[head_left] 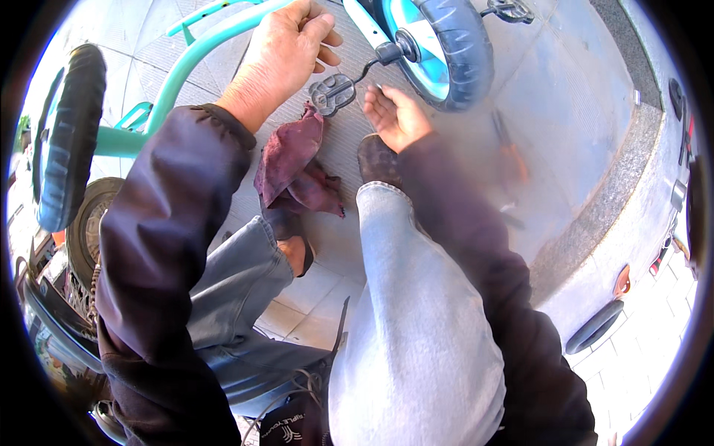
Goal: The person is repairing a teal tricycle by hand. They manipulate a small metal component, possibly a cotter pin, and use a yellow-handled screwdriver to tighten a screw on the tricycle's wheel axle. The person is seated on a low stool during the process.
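Note:
My left hand (291, 46) is beside the turquoise bike frame (190, 70); its fingers are loosely bent and apart, with no object visible in them. To the right, my right hand (398, 115) is open, palm turned left and fingers slightly curved, below the wheel (457, 56) with its black tyre and turquoise hub. A tiny dark spot shows at its fingertips, too small to name. Between my hands is a black pedal (332, 94) on a crank joined to that wheel's axle. A crumpled maroon rag (294, 160) hangs or lies just below the pedal, by my shoes.
A blurred tool with orange handles (512, 152) lies on the tiled floor right of my right hand. Another black tyre (71, 137) stands at the left, beside an older wheel (91, 227). A stone ledge (602, 212) curves along the right. A second pedal (512, 10) sticks out at the top.

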Tool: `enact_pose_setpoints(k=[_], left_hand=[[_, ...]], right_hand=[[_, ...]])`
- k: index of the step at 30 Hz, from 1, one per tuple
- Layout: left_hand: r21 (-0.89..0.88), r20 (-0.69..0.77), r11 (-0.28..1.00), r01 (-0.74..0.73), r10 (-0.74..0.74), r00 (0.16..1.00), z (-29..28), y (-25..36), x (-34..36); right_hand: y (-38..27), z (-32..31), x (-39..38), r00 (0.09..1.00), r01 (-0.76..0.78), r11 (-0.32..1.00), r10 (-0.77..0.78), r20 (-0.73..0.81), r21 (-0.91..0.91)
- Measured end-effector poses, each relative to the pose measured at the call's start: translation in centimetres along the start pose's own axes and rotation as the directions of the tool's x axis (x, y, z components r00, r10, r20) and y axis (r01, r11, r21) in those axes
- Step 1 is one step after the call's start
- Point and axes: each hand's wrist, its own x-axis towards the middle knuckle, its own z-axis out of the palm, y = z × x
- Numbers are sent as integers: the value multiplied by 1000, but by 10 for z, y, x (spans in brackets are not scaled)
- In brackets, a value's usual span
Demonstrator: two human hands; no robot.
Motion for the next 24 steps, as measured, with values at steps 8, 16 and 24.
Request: enact_pose_setpoints(k=[8, 16, 24], left_hand=[[-162, 35, 984, 74, -69, 997, -16, 79, -66], [-573, 141, 796, 195, -139, 980, -19, 148, -153], [-876, 135, 466, 124, -9, 991, -20, 167, -229]], right_hand=[[-29, 16, -94, 983, 114, 943, -62, 172, -314], [-67, 128, -243, 905, 421, 586, -220, 364, -692], [-65, 207, -344, 773, 634, 301, -258, 579, -713]])
